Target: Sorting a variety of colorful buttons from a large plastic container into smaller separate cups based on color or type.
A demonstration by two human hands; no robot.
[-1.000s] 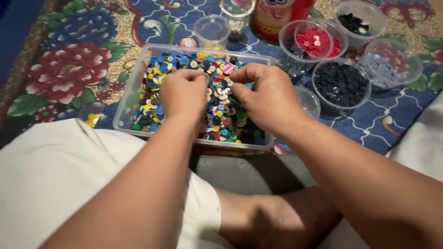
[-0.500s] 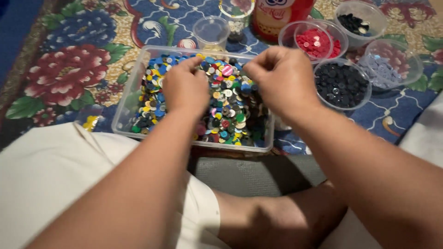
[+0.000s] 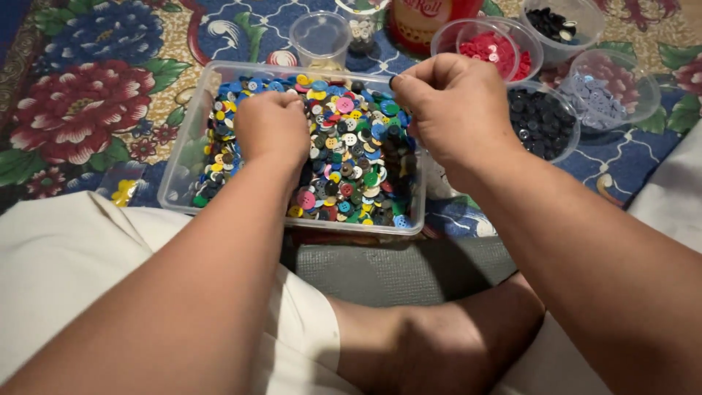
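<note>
The left hand (image 3: pixel 272 128) lies knuckles up in the clear plastic tray (image 3: pixel 191 132) of mixed coloured buttons (image 3: pixel 351 157), its fingers curled down into the pile, so I cannot tell if it holds one. The right hand (image 3: pixel 453 110) hovers at the tray's 2 o'clock corner, fingers pinched together, what they hold hidden; at its 3 o'clock stands a bowl of black buttons (image 3: pixel 545 121), at its 12 o'clock a bowl of red buttons (image 3: pixel 497 47).
</note>
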